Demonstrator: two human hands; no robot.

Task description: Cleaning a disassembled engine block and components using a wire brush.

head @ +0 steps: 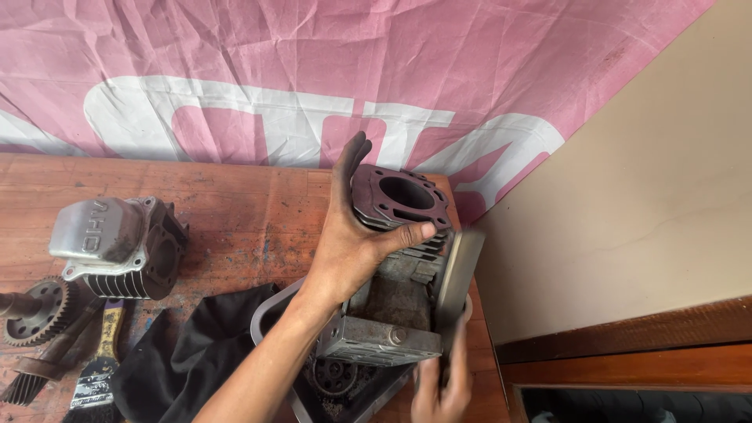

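A pink banner (235, 70) is hanging behind the wooden workbench (235, 211). Near its right edge, the left hand (352, 235) is gripping a finned engine block (395, 258), fingers spread wide, while the right hand (442, 384) is pinching a flat grey plate (460, 270) against it. A cylinder head (117, 247) is lying toward the left edge.

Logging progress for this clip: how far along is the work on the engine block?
Done: a cylinder head and a gear shaft lie apart on the wooden bench. In hand: the left hand grips the finned engine block over a tray, and the right hand holds a flat tool to its side. Left: grime coats the block.
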